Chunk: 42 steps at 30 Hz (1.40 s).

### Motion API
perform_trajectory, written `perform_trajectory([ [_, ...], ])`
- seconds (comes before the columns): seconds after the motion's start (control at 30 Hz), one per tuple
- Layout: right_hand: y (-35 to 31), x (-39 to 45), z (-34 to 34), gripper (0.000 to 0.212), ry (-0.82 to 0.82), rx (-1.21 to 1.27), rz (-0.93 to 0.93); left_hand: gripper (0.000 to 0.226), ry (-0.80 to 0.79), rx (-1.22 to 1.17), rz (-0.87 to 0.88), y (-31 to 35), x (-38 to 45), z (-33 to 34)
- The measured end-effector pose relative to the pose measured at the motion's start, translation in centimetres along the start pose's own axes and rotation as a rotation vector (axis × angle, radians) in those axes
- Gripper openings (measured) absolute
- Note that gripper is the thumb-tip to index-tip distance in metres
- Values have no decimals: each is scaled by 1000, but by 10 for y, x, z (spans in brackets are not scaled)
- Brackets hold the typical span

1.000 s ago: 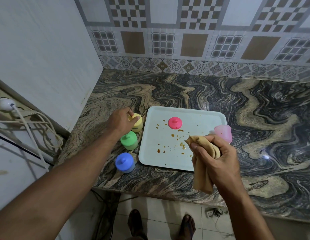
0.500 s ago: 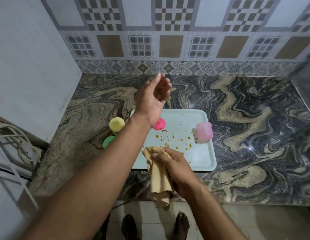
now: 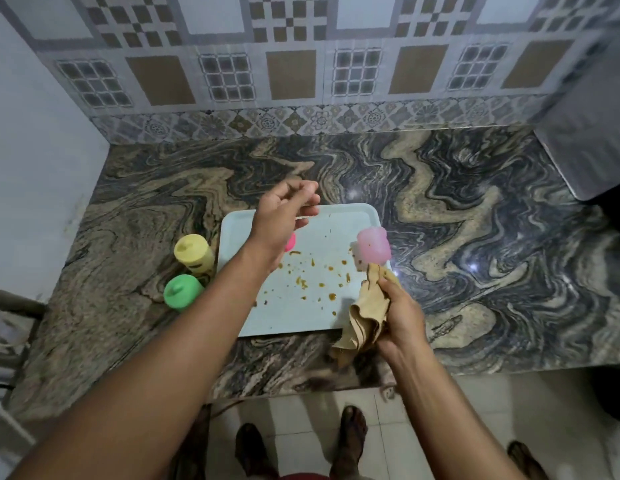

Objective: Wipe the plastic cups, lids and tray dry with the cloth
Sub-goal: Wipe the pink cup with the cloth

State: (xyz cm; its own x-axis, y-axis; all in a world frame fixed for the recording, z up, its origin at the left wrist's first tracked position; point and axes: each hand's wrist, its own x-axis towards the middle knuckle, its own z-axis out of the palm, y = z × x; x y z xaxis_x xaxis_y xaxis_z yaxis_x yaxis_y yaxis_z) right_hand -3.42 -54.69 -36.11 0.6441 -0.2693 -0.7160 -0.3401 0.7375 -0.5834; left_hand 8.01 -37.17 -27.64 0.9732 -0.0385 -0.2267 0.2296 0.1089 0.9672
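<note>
- We see the left hand (image 3: 284, 216) above the stained tray (image 3: 339, 216), fingers loosely curled, holding nothing;
- the right hand (image 3: 400, 317) grips the cloth (image 3: 365, 315) beside the pink cup (image 3: 373, 244) at the tray's right edge;
- yellow cup (image 3: 193, 253) and green cup (image 3: 181, 292) stand left of it.

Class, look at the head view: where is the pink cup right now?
The pink cup sits at the tray's right edge, just beyond the cloth held in the right hand.

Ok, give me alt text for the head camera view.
A right hand grips a tan cloth beside a pink cup on a crumb-spattered white tray; the empty left hand hovers above. Yellow and green lidded cups stand beside the tray.
</note>
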Motion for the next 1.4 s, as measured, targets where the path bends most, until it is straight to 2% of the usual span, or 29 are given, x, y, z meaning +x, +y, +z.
perform_trajectory([
  [0.1, -12, -2, -10, 13, 37, -72, -54, 7, 0, 406, 143, -11, 11, -3],
  [0.17, -16, -3, -13, 12, 61, -156, -102, 9, -15, 471, 170, -18, 18, -1],
  [0.23, -15, -5, -15, 14, 40, -342, -131, 9, -24, 220, 74, -18, 21, 8],
  [0.33, -5, -19, -4, 15, -157, -610, -69, 11, -28, -384, -99, -13, 22, 32],
  [0.4, 4, -31, 10, 9, -321, -671, 22, 15, 2, -571, -149, -14, 18, 49],
  [0.47, 10, -38, 26, 7, -453, -591, 149, 19, 5, -598, -158, -21, 12, 62],
  [0.5, 11, -37, 33, 8, -446, -471, 201, 20, -4, -557, -131, -25, 9, 67],
  [0.53, 11, -32, 36, 10, -359, -312, 230, 20, -14, -493, -92, -28, 6, 70],
  [0.6, 9, -13, 33, 15, -84, -35, 174, 19, -23, -363, -14, -33, 4, 68],
  [0.63, 3, -5, 28, 15, 34, 24, 107, 19, -20, -321, 3, -35, 4, 66],
  [0.7, -9, 1, 16, 16, 129, 22, 12, 19, -14, -257, 10, -38, 7, 59],
  [0.8, -19, 0, -6, 15, 147, -3, -32, 12, -6, -23, 49, -45, 21, 50],
  [0.9, -24, -2, -20, 16, 155, -5, -50, 4, -29, 414, 157, -53, 35, 47],
  [1.03, -26, -7, -34, 10, 156, -71, -89, 21, -204, 872, 245, -63, 53, 49],
  [1.1, -25, -7, -39, 11, 155, -115, -116, 37, -320, 1036, 214, -67, 61, 52],
  [1.23, -27, -9, -48, 10, 145, -187, -156, 75, -454, 1271, 164, -74, 70, 66],
  [1.4, -29, -12, -56, 8, 141, -322, -225, 78, -418, 1273, 166, -84, 73, 78],
])
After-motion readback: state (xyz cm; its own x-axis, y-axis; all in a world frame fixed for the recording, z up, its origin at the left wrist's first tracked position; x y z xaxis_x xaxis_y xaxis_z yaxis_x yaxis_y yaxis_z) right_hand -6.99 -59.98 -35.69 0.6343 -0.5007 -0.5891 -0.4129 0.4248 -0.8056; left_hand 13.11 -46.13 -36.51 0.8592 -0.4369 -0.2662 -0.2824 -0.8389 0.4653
